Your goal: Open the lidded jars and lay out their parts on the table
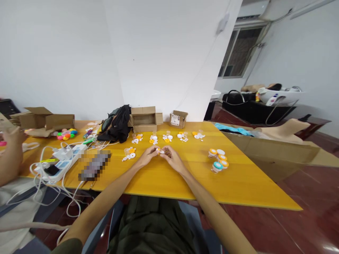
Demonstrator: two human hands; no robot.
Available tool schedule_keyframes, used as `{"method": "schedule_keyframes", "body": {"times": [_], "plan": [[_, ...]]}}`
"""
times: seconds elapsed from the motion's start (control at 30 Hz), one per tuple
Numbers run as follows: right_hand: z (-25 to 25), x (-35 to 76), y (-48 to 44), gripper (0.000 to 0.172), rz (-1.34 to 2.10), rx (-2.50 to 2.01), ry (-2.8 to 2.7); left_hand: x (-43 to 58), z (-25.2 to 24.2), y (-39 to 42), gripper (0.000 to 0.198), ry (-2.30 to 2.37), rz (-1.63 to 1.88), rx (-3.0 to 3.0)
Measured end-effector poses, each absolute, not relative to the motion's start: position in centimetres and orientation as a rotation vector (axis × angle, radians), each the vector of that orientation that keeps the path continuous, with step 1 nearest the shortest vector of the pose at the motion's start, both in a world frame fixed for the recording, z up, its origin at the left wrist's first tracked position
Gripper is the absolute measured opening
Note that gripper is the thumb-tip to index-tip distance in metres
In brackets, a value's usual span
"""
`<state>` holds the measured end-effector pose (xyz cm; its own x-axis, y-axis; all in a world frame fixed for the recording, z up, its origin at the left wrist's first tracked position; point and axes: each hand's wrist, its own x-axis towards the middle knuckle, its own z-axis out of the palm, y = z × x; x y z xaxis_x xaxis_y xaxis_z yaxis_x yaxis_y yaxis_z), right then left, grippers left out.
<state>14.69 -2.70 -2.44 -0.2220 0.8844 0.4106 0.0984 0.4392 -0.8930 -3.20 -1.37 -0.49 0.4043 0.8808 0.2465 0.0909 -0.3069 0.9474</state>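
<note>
Over the middle of the table, my left hand (pixel 148 156) and my right hand (pixel 173 159) meet, fingertips closed in a pinch. Between them is a small white-and-orange plastic part (pixel 159 151); its exact shape is too small to tell, and fingers hide some of it. Beyond my hands, small groups of white and orange plastic pieces lie in a row, such as an orange ring (pixel 167 140) and a clear cup (pixel 155 133). Left of my left hand is another group with a white disc (pixel 132 155) and a clear cup (pixel 126 151).
On the right, several lidded clear jars stand together, one with a teal lid (pixel 218 165). An open cardboard box (pixel 144 120) and a smaller box (pixel 178 120) stand by the wall. A power strip (pixel 65 164), cables and a blurred-out dark device (pixel 95 165) lie left; another person's hand (pixel 12 144) is there.
</note>
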Motion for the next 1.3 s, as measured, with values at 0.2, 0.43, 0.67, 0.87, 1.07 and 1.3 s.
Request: {"method": "schedule_keyframes", "body": {"times": [0.2, 0.43, 0.67, 0.87, 1.07, 1.3], "plan": [[-2.25, 14.76, -2.93, 0.021, 0.838, -0.886, -1.665, -3.21, -0.54, -1.27, 0.038, 0.886, 1.014, 1.654], [-2.26, 14.55, -3.03, 0.02, 0.896, -0.917, -1.666, -3.21, -0.55, -1.28, 0.039, 0.882, 1.021, 1.638], [-1.98, 14.78, -3.09, 0.012, 0.741, -0.866, -1.718, -2.96, -0.03, -1.55, 0.047, 0.858, 1.035, 1.602], [-2.03, 14.69, -3.33, 0.019, 0.746, -0.888, -1.709, -2.92, 0.0, -1.64, 0.047, 0.885, 1.017, 1.593], [-2.26, 14.64, -3.22, 0.024, 0.81, -0.992, -1.708, -3.03, -0.11, -1.5, 0.049, 0.878, 1.0, 1.638], [-2.24, 14.63, -3.26, 0.015, 0.662, -0.919, -1.747, -3.08, -0.21, -1.42, 0.053, 0.913, 0.992, 1.632]]}}
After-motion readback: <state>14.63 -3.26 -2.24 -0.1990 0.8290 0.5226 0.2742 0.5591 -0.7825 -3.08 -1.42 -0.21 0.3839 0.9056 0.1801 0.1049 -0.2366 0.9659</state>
